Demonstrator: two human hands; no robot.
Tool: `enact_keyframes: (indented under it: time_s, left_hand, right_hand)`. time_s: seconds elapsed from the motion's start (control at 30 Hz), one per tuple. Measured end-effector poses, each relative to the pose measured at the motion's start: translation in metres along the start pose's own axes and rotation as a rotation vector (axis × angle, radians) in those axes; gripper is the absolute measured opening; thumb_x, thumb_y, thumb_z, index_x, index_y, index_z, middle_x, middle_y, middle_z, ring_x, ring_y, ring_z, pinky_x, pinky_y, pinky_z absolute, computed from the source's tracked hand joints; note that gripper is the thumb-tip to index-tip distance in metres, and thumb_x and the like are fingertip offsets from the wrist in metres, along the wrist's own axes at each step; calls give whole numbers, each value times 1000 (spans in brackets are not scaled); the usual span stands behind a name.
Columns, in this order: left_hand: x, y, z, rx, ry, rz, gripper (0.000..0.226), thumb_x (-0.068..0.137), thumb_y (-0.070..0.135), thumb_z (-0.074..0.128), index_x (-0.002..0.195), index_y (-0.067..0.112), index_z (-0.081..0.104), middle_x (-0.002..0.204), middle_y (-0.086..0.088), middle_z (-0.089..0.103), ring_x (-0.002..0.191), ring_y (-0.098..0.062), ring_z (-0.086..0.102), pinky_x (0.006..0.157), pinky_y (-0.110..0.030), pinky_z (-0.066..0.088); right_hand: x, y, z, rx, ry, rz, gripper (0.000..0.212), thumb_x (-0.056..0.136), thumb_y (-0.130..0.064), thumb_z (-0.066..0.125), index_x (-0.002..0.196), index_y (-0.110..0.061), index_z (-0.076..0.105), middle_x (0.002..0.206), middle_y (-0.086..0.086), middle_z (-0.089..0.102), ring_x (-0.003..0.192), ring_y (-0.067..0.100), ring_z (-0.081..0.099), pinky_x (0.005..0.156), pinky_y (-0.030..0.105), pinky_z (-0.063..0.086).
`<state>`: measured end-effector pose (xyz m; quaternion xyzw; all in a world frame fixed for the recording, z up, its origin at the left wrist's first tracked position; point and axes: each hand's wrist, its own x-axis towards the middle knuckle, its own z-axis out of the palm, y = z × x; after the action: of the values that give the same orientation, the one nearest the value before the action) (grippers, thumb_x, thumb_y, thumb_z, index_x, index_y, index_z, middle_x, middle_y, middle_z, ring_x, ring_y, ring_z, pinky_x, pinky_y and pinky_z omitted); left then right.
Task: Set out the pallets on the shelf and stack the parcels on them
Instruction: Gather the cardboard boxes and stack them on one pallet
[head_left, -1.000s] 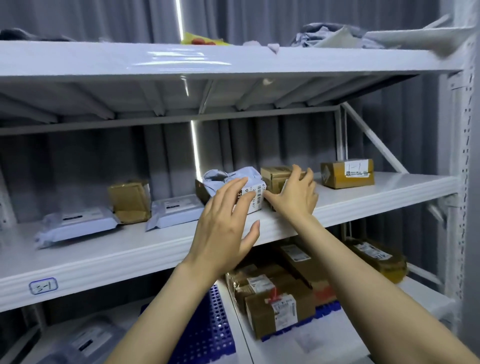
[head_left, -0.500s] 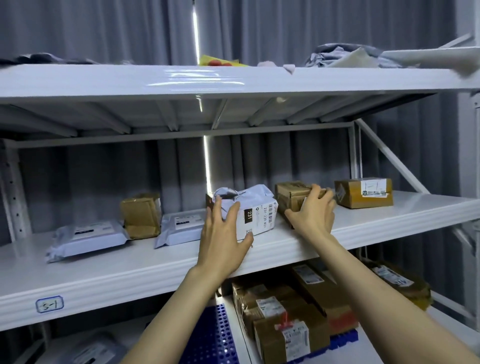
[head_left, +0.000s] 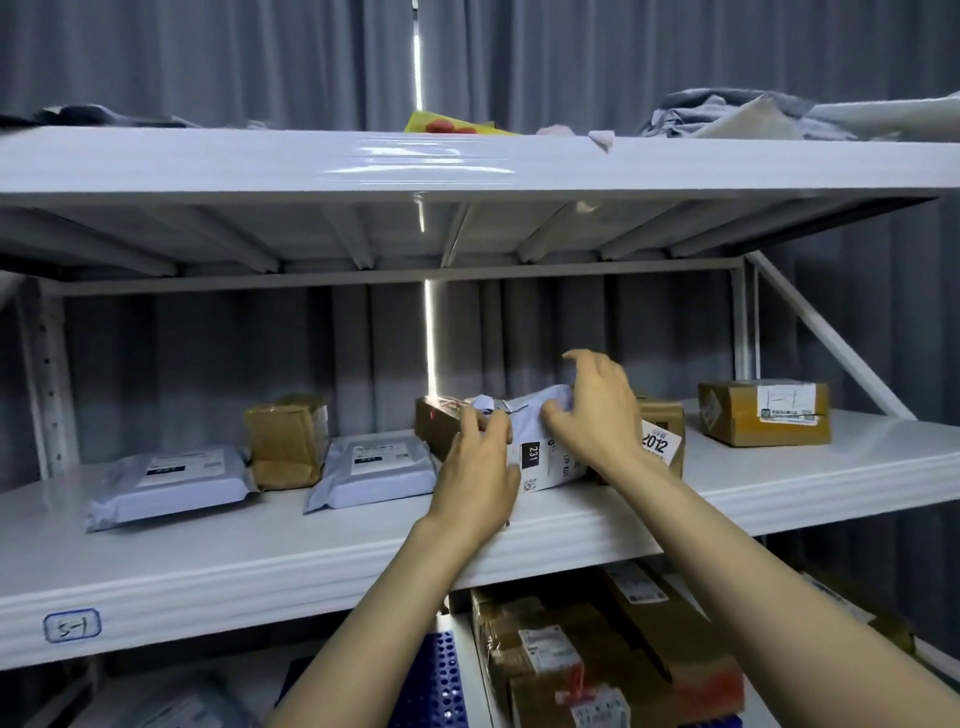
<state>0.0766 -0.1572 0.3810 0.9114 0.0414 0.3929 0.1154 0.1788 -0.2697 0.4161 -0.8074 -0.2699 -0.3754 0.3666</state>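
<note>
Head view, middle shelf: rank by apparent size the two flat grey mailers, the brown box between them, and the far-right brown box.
1. Left grey mailer
2. Right grey mailer and far-right brown box: look alike, not ranked
3. Brown box between mailers

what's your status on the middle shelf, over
Left hand and right hand grip the crumpled grey plastic mailer bag. Brown cardboard box close behind, 2012-labelled cardboard box at right.

The grey mailer parcel (head_left: 535, 426) carries a white label with a black patch reading "231". The brown box (head_left: 662, 413) beside it bears a white tag (head_left: 657, 444) marked "2012". On the shelf front edge (head_left: 260, 587), a blue hand-drawn label (head_left: 71, 625) reads "5-1" or "3-1"; the first digit is unclear. Other labels are illegible.
</note>
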Motion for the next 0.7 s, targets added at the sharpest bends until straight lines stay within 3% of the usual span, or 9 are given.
enact_keyframes:
  time_s: [0.17, 0.37, 0.5, 0.6, 0.7]
  left_hand:
    - [6, -16, -15, -17, 114, 44, 10, 89, -1, 50, 91, 9, 49, 102, -7, 47, 87, -29, 52, 75, -40, 46]
    - [10, -38, -44, -28, 418, -91, 7, 92, 2, 46, 89, 8, 47, 92, -7, 48, 76, -24, 45, 64, -33, 35]
    - [13, -46, -55, -19, 585, -169, 3, 92, 5, 48, 91, 8, 49, 94, -7, 46, 74, -19, 42, 63, -25, 25]
    - [15, -53, -60, 37, 659, -216, 2, 91, 4, 50, 92, 6, 49, 97, -12, 48, 75, -26, 44, 65, -31, 28]
    - [16, -63, -60, 85, 688, -260, 3, 92, 4, 49, 95, 5, 50, 99, -14, 48, 77, -31, 48, 64, -33, 28]
  right_hand:
    - [11, -4, 13, 169, -31, -12, 41, 89, -28, 56, 127, -12, 53, 127, 10, 57, 120, 28, 49, 91, 33, 39]
    - [21, -9, 31, 322, 102, 40, 32, 96, -27, 47, 121, -10, 59, 125, 9, 60, 117, 27, 52, 94, 33, 39]
    - [18, -16, 48, 216, -78, -16, 47, 89, -25, 58, 133, -11, 49, 138, 10, 47, 125, 28, 47, 98, 36, 41]
    - [15, -25, 61, 130, -237, 19, 62, 88, -40, 61, 139, -11, 41, 143, 12, 39, 126, 32, 46, 98, 39, 42]
    - [13, -32, 73, 55, -351, 16, 67, 84, -46, 63, 138, -12, 41, 139, 13, 44, 124, 32, 46, 97, 40, 43]
